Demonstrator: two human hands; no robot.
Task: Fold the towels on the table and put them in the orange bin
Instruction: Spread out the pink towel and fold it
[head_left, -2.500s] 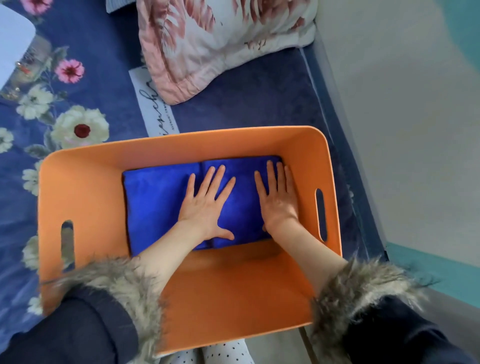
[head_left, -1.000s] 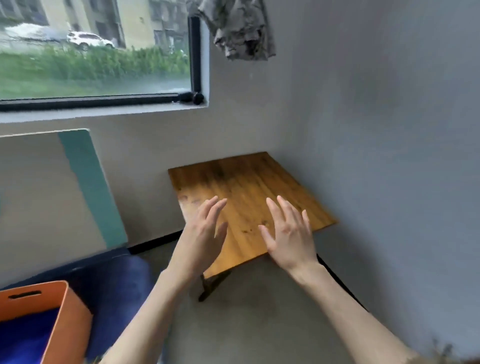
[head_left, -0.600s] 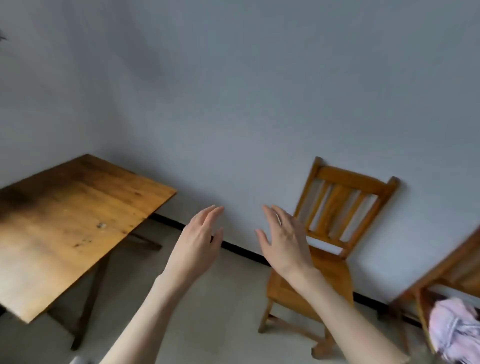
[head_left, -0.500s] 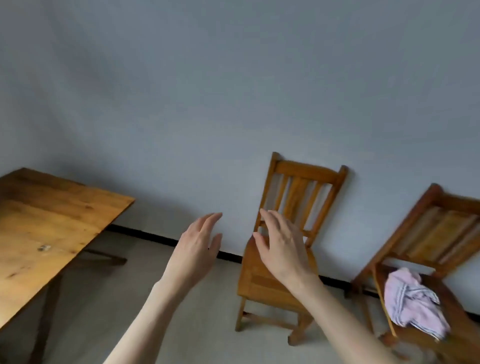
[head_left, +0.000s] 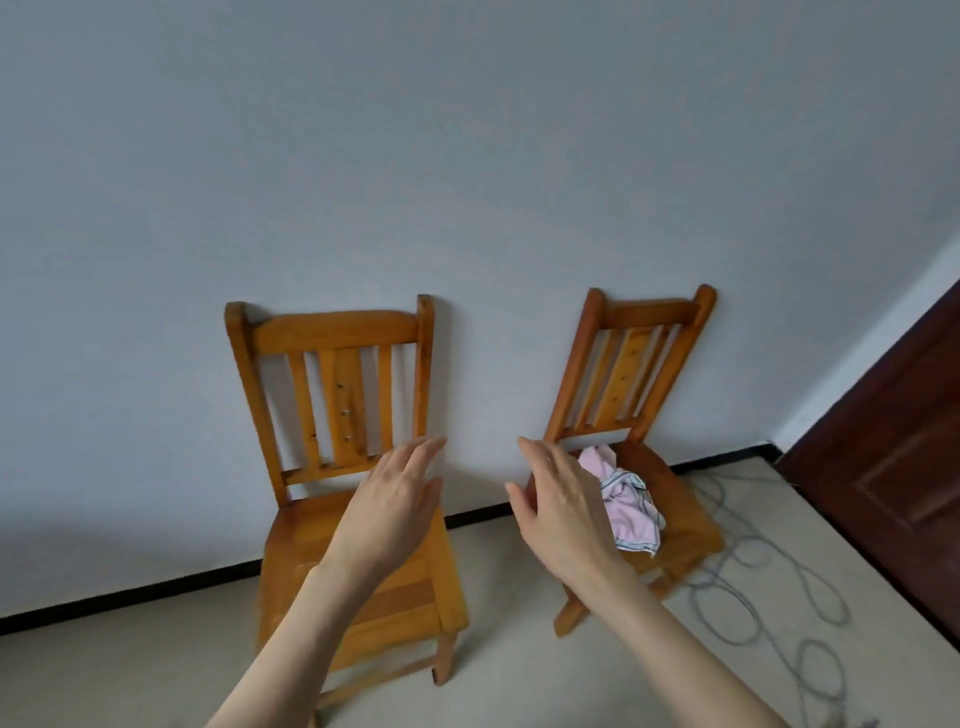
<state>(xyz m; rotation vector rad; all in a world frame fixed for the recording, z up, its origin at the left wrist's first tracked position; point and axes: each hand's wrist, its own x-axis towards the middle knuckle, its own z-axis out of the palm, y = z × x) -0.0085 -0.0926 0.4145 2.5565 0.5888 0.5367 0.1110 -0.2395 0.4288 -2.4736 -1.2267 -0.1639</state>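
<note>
Both hands are raised in the air, holding nothing; the left hand (head_left: 393, 512) has its grip spread with fingers straight, likewise the right hand (head_left: 561, 512); a crumpled pink towel (head_left: 626, 499) lies on the chair seat (head_left: 680, 512) just right of the right grip.

Your one head cam looks forward and slightly down, two wooden chairs (head_left: 358, 467) mid-frame near, wall filling the top.

two wooden chairs (head_left: 358, 519), pink towel (head_left: 628, 504) on right seat, empty hands (head_left: 395, 512) raised
</note>
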